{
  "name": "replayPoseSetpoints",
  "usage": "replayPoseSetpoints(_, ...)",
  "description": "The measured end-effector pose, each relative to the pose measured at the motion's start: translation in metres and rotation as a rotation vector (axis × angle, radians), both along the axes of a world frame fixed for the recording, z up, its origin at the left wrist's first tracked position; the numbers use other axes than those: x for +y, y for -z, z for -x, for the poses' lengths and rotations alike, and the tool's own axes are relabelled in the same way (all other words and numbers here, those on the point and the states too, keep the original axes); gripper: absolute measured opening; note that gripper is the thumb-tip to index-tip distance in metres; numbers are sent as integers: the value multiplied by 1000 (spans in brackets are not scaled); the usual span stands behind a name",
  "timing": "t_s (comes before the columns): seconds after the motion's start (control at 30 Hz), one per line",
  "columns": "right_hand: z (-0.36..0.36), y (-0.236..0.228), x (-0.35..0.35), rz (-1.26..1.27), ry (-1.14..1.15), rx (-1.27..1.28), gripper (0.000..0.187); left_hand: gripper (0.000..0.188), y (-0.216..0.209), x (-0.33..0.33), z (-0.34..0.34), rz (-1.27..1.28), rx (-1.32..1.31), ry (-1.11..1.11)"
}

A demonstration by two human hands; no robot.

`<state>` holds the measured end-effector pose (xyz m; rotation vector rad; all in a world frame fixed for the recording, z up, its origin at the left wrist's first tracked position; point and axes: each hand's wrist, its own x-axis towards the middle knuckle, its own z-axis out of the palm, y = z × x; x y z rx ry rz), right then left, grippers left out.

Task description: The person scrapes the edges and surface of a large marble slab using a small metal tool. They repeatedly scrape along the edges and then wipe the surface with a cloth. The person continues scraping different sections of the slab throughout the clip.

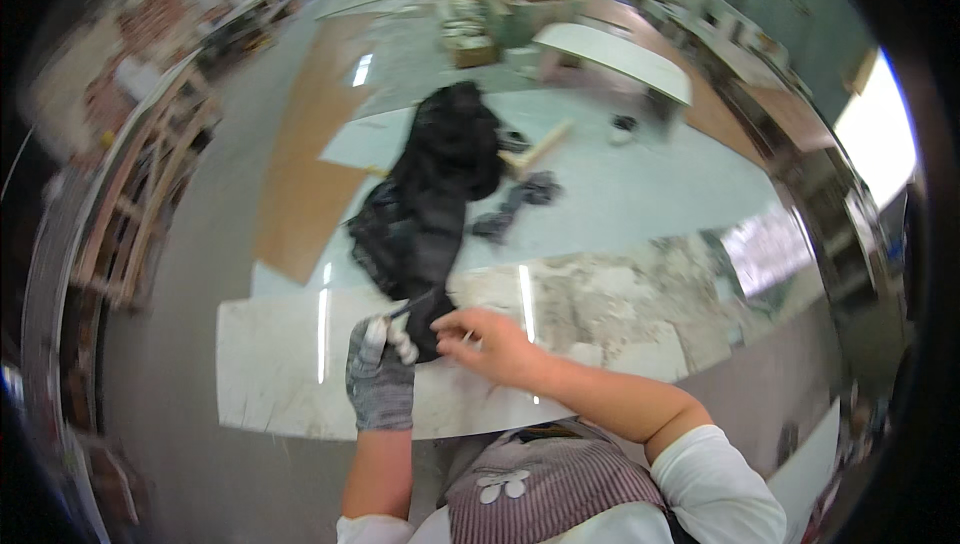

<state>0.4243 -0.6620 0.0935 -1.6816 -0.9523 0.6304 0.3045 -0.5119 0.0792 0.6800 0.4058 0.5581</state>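
My left hand (380,374) wears a grey knitted glove with whitish fingertips. Its fingers are curled beside the lower end of a black garment (440,164), and a thin dark thing sticks out by the fingertips, too blurred to name. My right hand (490,346) is bare. Its fingers are bent but apart, pointing left at the garment's edge; whether they touch the cloth I cannot tell. The garment lies crumpled, stretching away from me over the pale sheets. To its right lies a crumpled grey cloth piece (515,206), perhaps a glove.
Glossy pale sheets (620,184) and a brown board (310,164) cover the large work surface. Farther off stand a curved white-topped piece (615,59) and a big box (525,9). A wooden frame (140,184) leans at left; a cluttered bench (730,54) runs along the right.
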Motion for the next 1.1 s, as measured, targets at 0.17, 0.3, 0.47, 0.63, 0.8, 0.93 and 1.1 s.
replayPoseSetpoints(0.17,26,20,-63,-292,354,472,26,13,10,-74,-26,125,14,261)
replayPoseSetpoints(0.3,34,32,-104,-486,599,636,18,9,13,-119,-48,175,89,523)
replayPoseSetpoints(0.47,43,34,-162,-681,851,691,13,16,8,-173,-66,-75,281,776)
replayPoseSetpoints(0.63,56,55,-226,-755,1133,555,11,19,4,-226,-89,-570,225,1088)
replayPoseSetpoints(0.8,60,102,-310,-760,1552,446,11,21,3,-256,-129,-836,218,1176)
replayPoseSetpoints(0.93,49,159,-351,-849,1691,467,13,24,12,-286,-161,-954,162,1260)
replayPoseSetpoints(1.1,11,195,-355,-869,1751,495,13,18,21,-353,-199,-1180,116,1319)
